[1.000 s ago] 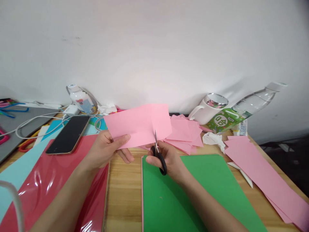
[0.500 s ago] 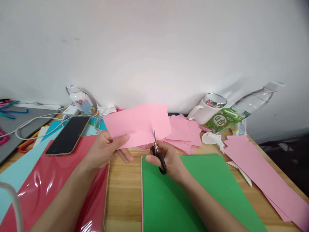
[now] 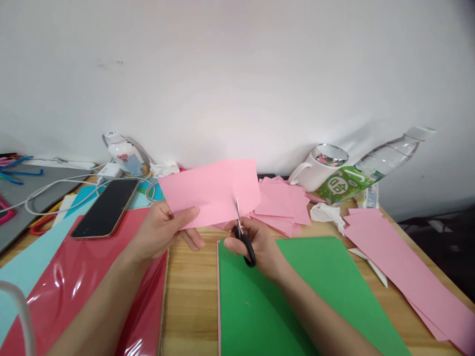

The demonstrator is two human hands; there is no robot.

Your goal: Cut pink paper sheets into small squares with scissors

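Observation:
My left hand (image 3: 163, 230) pinches the lower left part of a pink paper strip (image 3: 208, 190), holding it up over the wooden desk. My right hand (image 3: 256, 242) is closed round the black handles of a pair of scissors (image 3: 243, 237). The blades point up into the strip's lower edge, right of its middle. A stack of cut pink squares (image 3: 284, 202) lies just behind my right hand. A green sheet (image 3: 297, 296) lies under my right forearm.
A red sheet (image 3: 89, 282) and a phone (image 3: 106, 207) with cables lie left. A white mug (image 3: 319, 165), a tilted water bottle (image 3: 386, 158), a green packet (image 3: 343, 185), crumpled tissue (image 3: 326, 212) and long pink strips (image 3: 401, 272) sit right.
Almost nothing has moved. The paper and both hands have shifted very slightly left, with the scissor blades still in the strip's lower edge.

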